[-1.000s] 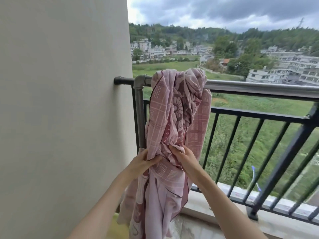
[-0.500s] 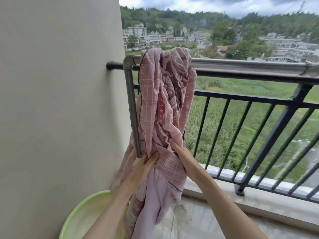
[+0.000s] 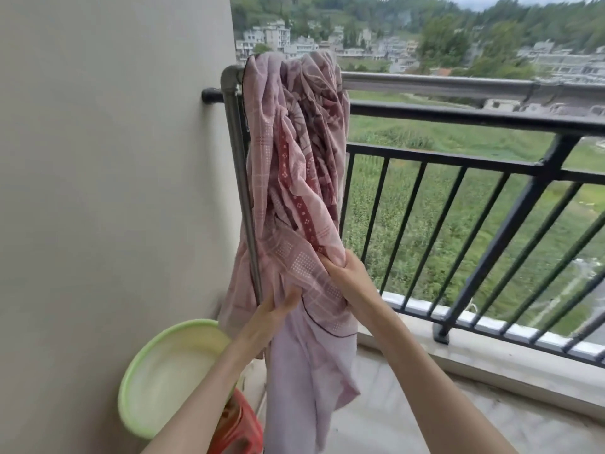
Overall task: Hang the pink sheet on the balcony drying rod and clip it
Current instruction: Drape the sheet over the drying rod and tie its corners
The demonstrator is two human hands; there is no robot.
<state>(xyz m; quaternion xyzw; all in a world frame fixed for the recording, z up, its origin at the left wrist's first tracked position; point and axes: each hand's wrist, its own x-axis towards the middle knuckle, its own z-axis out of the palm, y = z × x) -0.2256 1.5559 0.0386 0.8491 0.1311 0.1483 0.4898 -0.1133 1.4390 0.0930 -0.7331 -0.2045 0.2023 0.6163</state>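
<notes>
Pink patterned sheet hangs bunched over the metal drying rod beside the wall (no clip visible); left hand and right hand each clutch its lower folds above a green basin.

pink patterned sheet hangs bunched over the grey drying rod.
</notes>
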